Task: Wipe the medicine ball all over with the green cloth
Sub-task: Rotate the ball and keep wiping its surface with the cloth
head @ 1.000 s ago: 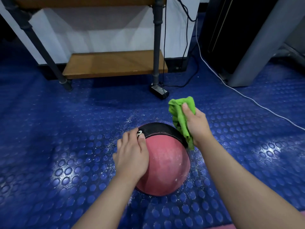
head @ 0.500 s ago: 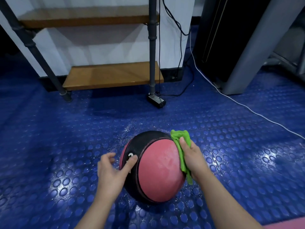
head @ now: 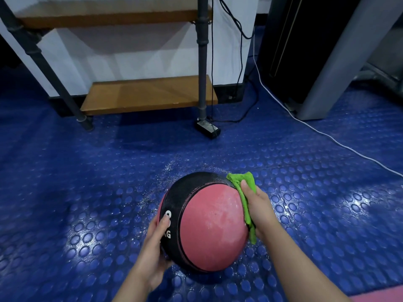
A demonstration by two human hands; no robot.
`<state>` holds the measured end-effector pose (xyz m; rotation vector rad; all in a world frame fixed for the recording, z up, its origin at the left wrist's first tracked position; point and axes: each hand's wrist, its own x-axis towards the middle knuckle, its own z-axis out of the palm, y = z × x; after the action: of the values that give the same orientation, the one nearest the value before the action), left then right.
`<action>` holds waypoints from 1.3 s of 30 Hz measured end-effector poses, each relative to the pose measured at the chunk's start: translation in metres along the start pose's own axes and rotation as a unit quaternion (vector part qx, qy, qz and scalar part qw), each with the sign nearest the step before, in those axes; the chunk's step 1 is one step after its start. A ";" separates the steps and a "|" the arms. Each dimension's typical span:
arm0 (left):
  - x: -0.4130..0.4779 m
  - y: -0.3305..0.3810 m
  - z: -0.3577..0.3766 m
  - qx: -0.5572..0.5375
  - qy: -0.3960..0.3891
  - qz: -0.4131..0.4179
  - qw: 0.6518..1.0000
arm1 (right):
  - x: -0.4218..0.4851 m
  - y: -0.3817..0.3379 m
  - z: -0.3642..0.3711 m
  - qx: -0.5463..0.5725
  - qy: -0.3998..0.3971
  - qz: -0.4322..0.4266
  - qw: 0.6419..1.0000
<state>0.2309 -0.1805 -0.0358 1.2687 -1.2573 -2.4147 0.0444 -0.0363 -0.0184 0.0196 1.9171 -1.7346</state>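
Pink-and-black rubber medicine ball (head: 213,227) sits on the blue studded floor (head: 87,192). The right hand (head: 259,208) clasps the crumpled green cloth (head: 245,199) against its upper right; the left hand (head: 154,243) steadies it, fingers flat. Pale smears suggest wiping is unfinished.

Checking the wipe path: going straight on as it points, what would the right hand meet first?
Probably the ball: the right hand, gripping the cloth, points forward-left along its curved top. Depth is unclear; it may skim past.
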 end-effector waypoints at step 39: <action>0.020 0.014 0.066 0.388 0.207 0.408 0.800 | -0.009 -0.052 0.040 -0.403 -0.021 -0.251 0.880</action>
<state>0.1663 -0.1588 -0.0188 0.9508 -2.1261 -0.9648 0.0483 -0.0787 0.0327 -0.8777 2.6140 -1.0348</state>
